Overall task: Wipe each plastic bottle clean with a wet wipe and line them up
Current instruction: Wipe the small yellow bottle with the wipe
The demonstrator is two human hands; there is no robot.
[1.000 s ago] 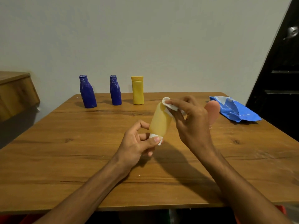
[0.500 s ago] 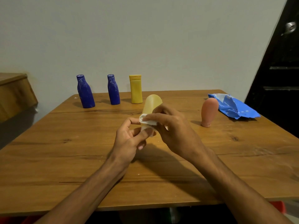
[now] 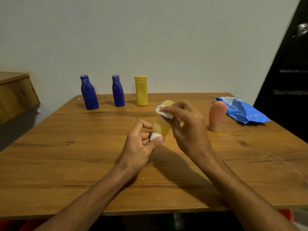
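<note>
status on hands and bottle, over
Left hand grips pale bottle by its cap. Right hand presses wipe near its top. Nothing in the way.

Five plastic bottles (image 3: 89,93) (image 3: 118,91) (image 3: 141,92) (image 3: 160,127) (image 3: 217,116), one white wipe (image 3: 164,112), one blue wipes packet (image 3: 241,112)

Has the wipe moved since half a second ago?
Yes. The wipe in the right hand has slid up the held bottle, from near its cap to its upper end, closer to the upright yellow bottle in the row.
</note>
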